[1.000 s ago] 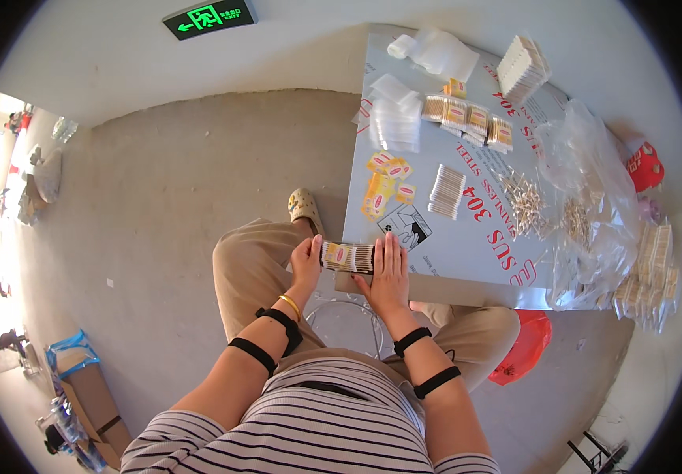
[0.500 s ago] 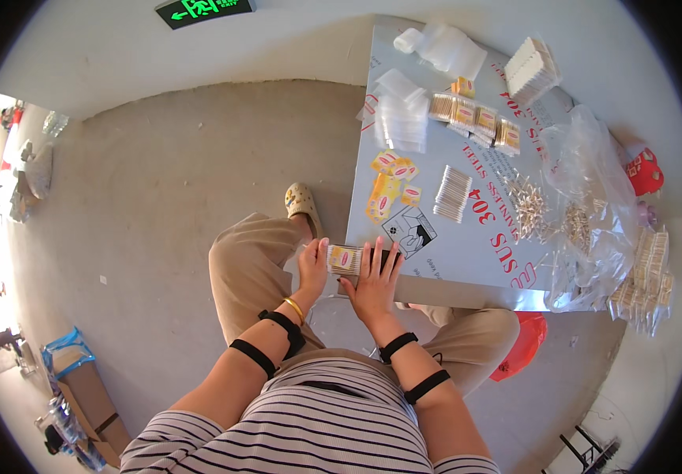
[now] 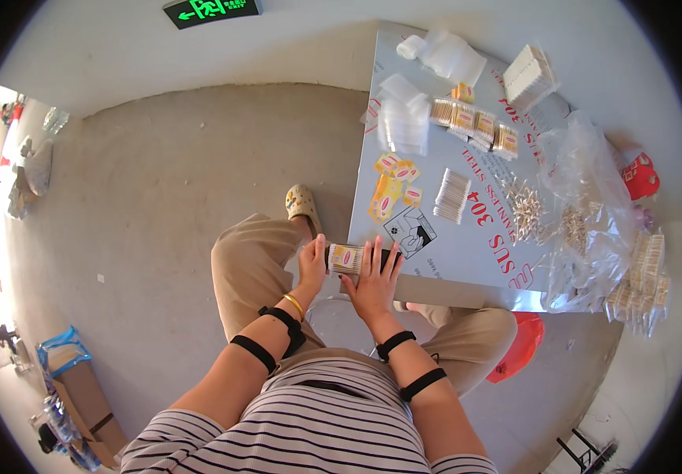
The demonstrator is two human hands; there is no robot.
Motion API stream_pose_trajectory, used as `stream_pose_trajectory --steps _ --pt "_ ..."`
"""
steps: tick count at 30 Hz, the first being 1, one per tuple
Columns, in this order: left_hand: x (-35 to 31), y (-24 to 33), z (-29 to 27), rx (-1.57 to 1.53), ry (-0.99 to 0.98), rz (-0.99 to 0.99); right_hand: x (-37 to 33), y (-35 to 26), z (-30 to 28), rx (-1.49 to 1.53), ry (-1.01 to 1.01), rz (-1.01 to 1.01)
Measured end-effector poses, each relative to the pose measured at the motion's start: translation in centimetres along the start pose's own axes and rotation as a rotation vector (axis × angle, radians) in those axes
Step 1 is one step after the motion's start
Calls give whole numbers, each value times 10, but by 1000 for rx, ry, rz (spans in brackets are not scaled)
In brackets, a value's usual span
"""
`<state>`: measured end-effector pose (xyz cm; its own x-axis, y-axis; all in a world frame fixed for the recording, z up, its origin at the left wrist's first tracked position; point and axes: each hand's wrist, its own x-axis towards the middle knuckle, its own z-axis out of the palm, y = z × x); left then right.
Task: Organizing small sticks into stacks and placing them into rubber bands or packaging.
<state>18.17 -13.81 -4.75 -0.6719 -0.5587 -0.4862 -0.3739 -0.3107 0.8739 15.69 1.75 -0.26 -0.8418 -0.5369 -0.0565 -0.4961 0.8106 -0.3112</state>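
Observation:
A small pack of cotton swabs (image 3: 345, 259) with a yellow label lies level at the near left corner of the table. My left hand (image 3: 311, 265) is closed on its left end, fingers pointing away from me. My right hand (image 3: 372, 288) rests flat over its right end, fingers stretched and slightly apart. Under those fingertips shows a dark, flat piece (image 3: 389, 260); its kind is hidden. Beyond my hands are loose yellow cards (image 3: 387, 193) and a neat row of cotton swabs (image 3: 452, 196).
On the table (image 3: 428, 288), clear plastic bags (image 3: 402, 125) and labelled swab packs (image 3: 475, 122) lie farther back. Loose swabs (image 3: 527, 209) spread beside a large clear bag (image 3: 586, 182) on the right. Stacked packs (image 3: 638, 284) sit at the right edge. A red bag (image 3: 521, 347) is below the table.
Both hands keep nearly the same place around the swab pack. The whole view has shifted very slightly; nothing is visibly taken up or let go.

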Motion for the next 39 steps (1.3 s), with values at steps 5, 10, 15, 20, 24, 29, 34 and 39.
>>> stream_pose_trajectory --steps 5,10,15,20,24,29,34,39 --pt "3 5 0 106 -16 76 -2 2 3 -23 15 -1" --pt "12 5 -4 292 21 225 -2 5 8 -23 37 -25" --pt "10 12 1 529 50 413 -1 7 9 -53 47 -36" --pt "10 8 4 535 101 482 1 3 4 -80 10 -20" --pt "8 10 5 544 80 472 -3 9 5 -45 6 -20" --pt "9 15 -11 379 16 217 4 37 -14 245 43 -149" --pt "3 38 -14 435 78 377 22 115 -48 309 289 96" --pt "-12 57 1 575 106 538 35 144 -64 -30 287 130"
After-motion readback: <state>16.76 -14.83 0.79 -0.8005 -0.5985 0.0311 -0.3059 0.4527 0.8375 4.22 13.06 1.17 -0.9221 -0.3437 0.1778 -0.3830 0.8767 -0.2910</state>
